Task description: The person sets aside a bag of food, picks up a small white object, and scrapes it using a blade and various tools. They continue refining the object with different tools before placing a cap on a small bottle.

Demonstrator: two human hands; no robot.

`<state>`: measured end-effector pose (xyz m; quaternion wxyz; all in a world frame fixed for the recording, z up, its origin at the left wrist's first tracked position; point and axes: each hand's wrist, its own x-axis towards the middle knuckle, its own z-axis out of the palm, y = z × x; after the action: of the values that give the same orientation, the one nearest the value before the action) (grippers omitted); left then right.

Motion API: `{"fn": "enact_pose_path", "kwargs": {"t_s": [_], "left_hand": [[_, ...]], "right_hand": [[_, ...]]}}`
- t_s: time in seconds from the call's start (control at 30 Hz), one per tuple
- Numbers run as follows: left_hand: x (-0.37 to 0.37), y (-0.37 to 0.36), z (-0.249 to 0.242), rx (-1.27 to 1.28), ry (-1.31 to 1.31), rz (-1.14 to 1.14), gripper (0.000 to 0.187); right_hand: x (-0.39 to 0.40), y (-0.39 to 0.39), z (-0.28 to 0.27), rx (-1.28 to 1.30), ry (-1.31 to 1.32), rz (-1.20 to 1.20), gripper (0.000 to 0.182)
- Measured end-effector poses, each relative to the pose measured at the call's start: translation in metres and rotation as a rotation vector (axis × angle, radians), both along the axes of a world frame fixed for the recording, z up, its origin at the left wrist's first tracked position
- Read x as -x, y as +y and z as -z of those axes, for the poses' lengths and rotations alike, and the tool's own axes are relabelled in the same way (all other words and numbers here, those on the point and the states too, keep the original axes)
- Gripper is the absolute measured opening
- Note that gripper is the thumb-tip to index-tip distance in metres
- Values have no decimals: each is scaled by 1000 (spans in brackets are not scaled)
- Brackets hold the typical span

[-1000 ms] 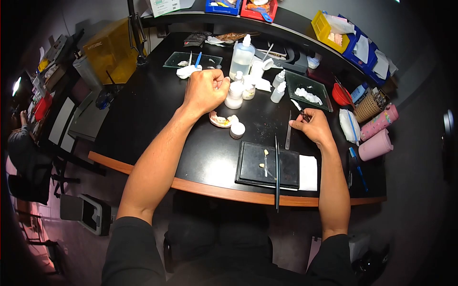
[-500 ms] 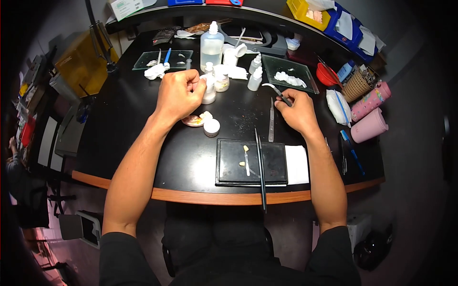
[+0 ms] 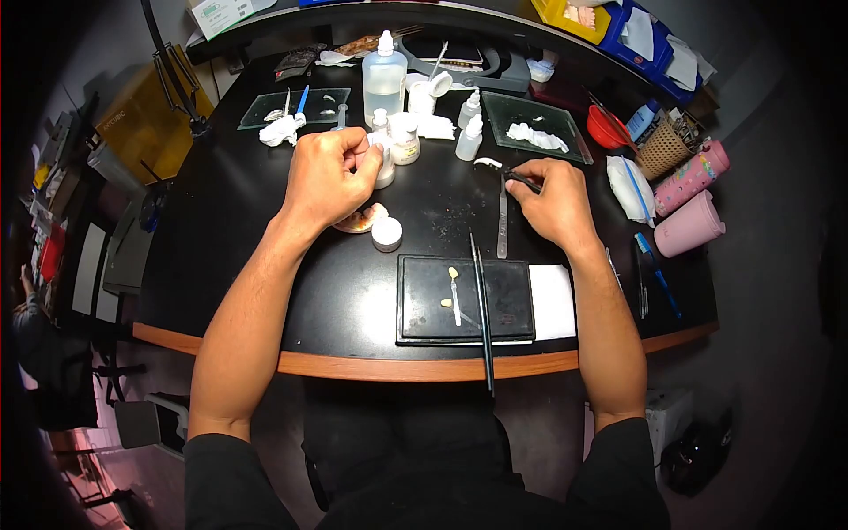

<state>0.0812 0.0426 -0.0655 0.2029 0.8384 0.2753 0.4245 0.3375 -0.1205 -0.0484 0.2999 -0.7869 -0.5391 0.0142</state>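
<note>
My left hand (image 3: 331, 172) is closed in a fist above the table, with its fingertips beside a white-capped small bottle (image 3: 383, 163); what it holds, if anything, is hidden. My right hand (image 3: 555, 199) pinches a slim tool with a dark handle (image 3: 523, 182) and a curved pale tip pointing left. Just below that tool lies a clear, narrow spatula-like strip (image 3: 503, 225). Nearer to me, two tooth-shaped pieces and a thin pale stick rest on a black tray (image 3: 424, 314). Brushes (image 3: 484, 318) lie across the tray and overhang the table edge. A white-topped jar (image 3: 386, 234) stands below my left hand.
A large clear bottle (image 3: 383, 84), small dropper bottles (image 3: 469, 140) and a jar (image 3: 405, 141) stand at the back. Glass plates (image 3: 565, 146) with tissue flank them. On the right are a red bowl (image 3: 606, 128), a pink tumbler (image 3: 689, 225) and a blue brush (image 3: 657, 274).
The curved tool in my right hand has swung slightly, its tip now lower and further left. My left hand stays almost in place. The whole view has shifted slightly.
</note>
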Motion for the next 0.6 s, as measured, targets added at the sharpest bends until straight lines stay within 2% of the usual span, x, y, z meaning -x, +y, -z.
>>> {"fn": "enact_pose_path", "kwargs": {"t_s": [0.2, 0.3, 0.4, 0.6], "left_hand": [[-1, -2, 0, -19, 5, 16, 32], [0, -1, -1, -20, 6, 8, 32], [0, -1, -1, -21, 6, 10, 32], [-1, -2, -1, -23, 11, 10, 32]], "right_hand": [[1, 2, 2, 60, -15, -6, 23], [0, 3, 5, -18, -7, -1, 23], [0, 2, 4, 10, -10, -16, 19], [-3, 2, 10, -15, -25, -18, 24]]}}
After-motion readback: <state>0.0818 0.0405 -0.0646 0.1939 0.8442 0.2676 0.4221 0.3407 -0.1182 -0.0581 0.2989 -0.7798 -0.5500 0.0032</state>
